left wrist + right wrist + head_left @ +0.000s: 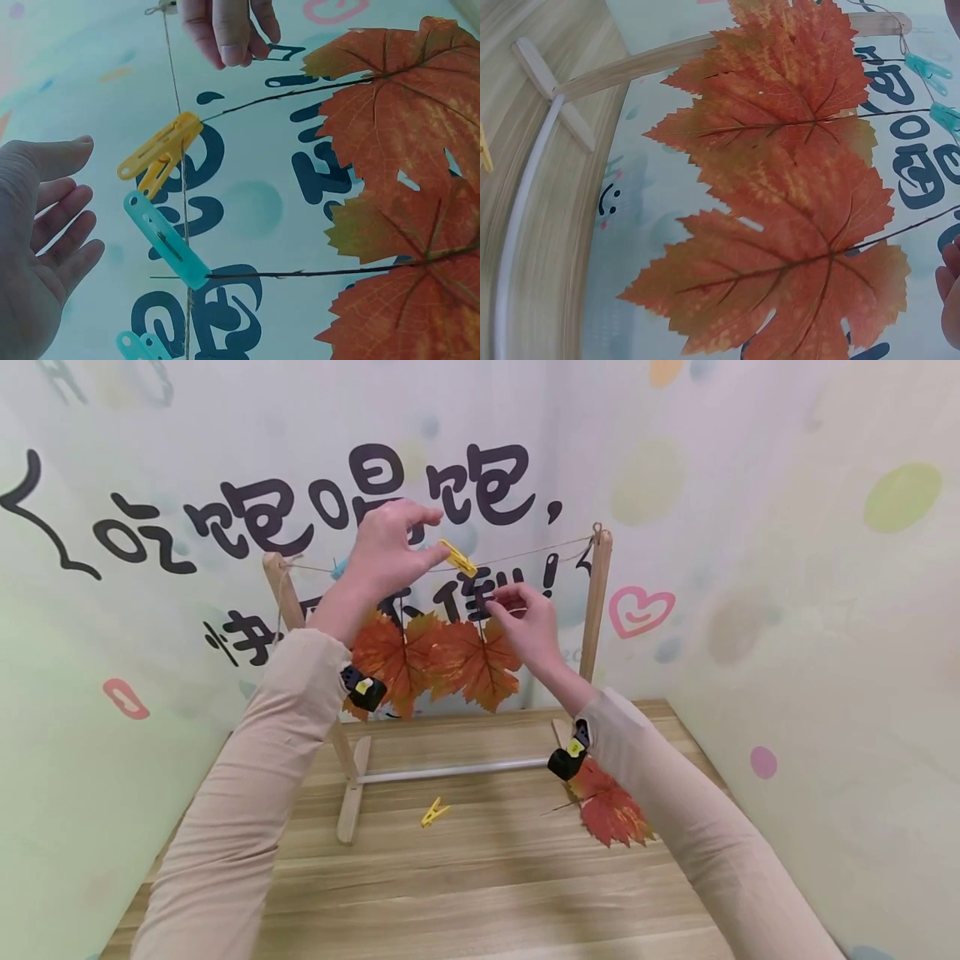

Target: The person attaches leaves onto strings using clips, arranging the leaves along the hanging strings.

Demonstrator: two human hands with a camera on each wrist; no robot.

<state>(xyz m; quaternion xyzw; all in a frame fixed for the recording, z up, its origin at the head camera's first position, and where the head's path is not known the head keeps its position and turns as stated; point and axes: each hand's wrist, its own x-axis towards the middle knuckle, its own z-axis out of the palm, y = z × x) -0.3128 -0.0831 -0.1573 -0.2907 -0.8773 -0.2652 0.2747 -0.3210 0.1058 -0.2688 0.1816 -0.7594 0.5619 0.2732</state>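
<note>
A yellow clothespin (458, 558) clips a leaf stem to the twine (536, 552); an orange maple leaf (480, 667) hangs from it. My left hand (390, 547) is just left of that pin; in the left wrist view its thumb and fingers are spread, apart from the pin. Near the same stem, my right hand (528, 625) has loosely bent fingers. The left wrist view shows these fingertips (232, 54) apart from the stem, holding nothing. A teal clothespin (166, 240) beside the yellow one holds another leaf's stem. One more teal clothespin (135, 346) shows partly below.
The twine runs between two wooden posts (597, 602), joined low down by a white rod (457, 770). On the wooden table (450, 893) lie another yellow clothespin (433, 812) and a red leaf (611, 806), partly behind my right forearm. A printed wall stands behind.
</note>
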